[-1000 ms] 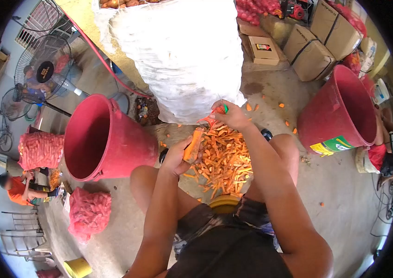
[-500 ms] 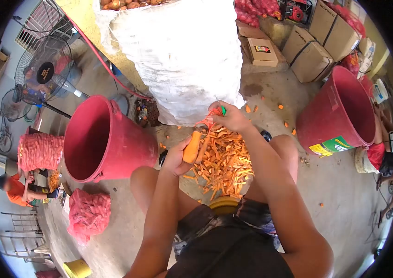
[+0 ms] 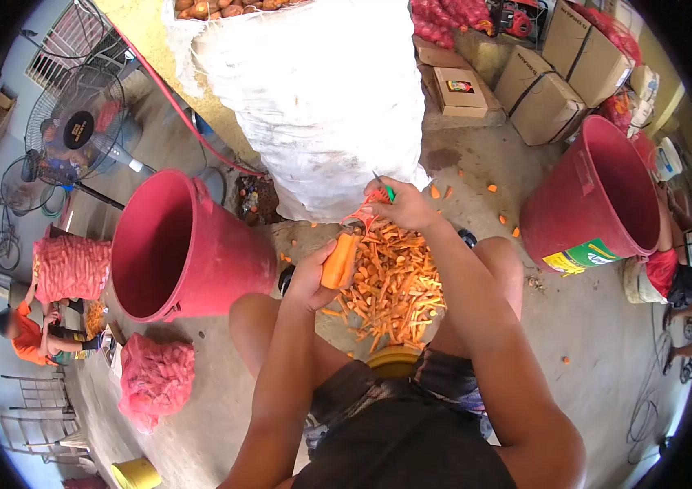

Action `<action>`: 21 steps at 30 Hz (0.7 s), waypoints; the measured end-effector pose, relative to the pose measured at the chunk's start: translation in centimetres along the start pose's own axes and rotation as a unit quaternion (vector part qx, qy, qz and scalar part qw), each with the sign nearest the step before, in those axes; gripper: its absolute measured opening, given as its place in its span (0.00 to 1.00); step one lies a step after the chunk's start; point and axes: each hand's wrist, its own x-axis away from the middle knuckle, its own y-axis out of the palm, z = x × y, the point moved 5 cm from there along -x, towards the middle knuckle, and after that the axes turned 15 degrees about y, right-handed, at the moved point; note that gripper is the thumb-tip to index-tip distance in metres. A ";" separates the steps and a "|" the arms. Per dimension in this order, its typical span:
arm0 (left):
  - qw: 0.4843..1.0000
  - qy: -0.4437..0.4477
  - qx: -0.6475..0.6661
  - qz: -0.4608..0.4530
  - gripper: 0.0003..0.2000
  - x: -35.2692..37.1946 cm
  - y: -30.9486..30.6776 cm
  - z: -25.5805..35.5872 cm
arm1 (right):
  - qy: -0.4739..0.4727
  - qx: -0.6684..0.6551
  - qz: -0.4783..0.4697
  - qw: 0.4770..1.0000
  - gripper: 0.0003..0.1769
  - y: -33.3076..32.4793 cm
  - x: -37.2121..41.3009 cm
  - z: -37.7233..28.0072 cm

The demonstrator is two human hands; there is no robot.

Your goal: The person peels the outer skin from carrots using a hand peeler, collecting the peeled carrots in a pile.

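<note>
An orange carrot, with flat peeled faces along its side, is gripped by my left hand, its far end tilted up. My right hand is closed around a red-orange peeler, whose head is close to the carrot's far end. A small knife with a green handle is also in that hand, its blade pointing up and away. Below both hands, a heap of orange peelings lies on the floor between my legs.
A large white sack stands ahead. Red bins stand at left and right. A fan, a pink mesh bag, cardboard boxes and a person in an orange shirt are around.
The carrot has turned in my left hand and shows a brighter peeled face. The strip beside it is no longer seen. The person at left has raised an arm toward the pink sack.
</note>
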 end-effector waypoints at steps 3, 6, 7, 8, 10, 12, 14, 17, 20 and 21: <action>0.998 0.031 -0.030 0.046 0.17 -0.4 -0.4 0.3 | 0.075 -0.046 -0.031 0.996 0.17 1.1 0.7 0.1; 0.996 0.059 0.026 0.065 0.16 -1.2 -1.6 -0.3 | -0.141 0.102 0.017 0.985 0.20 3.0 3.8 -3.4; 0.995 0.059 0.039 0.072 0.16 -1.3 -1.1 -0.5 | -0.193 0.172 -0.007 0.966 0.20 3.9 5.4 -5.1; 0.994 0.060 0.053 0.077 0.16 -1.4 -0.6 -0.5 | -0.243 0.242 -0.029 0.939 0.21 4.4 6.4 -6.2; 0.996 0.060 0.044 0.057 0.16 -1.4 -0.7 -0.7 | -0.240 0.227 -0.037 0.943 0.20 3.8 6.3 -6.4; 0.997 0.064 0.033 0.036 0.16 -1.3 -0.1 -0.4 | -0.240 0.212 -0.045 0.946 0.20 3.8 6.3 -6.6; 0.994 0.050 0.069 0.066 0.16 -0.4 1.1 -0.1 | -0.247 0.258 -0.053 0.933 0.20 4.7 6.8 -6.5; 0.995 0.057 0.047 0.067 0.16 -1.3 0.5 -0.6 | -0.259 0.227 -0.039 0.938 0.20 3.9 6.1 -6.3; 0.998 0.043 0.046 0.000 0.16 -1.2 -0.1 -0.8 | -0.230 0.160 0.000 0.960 0.22 2.2 2.5 -3.3; 0.998 0.042 0.046 -0.003 0.16 -0.9 0.3 -0.7 | -0.230 0.161 0.003 0.960 0.22 1.0 1.8 -2.7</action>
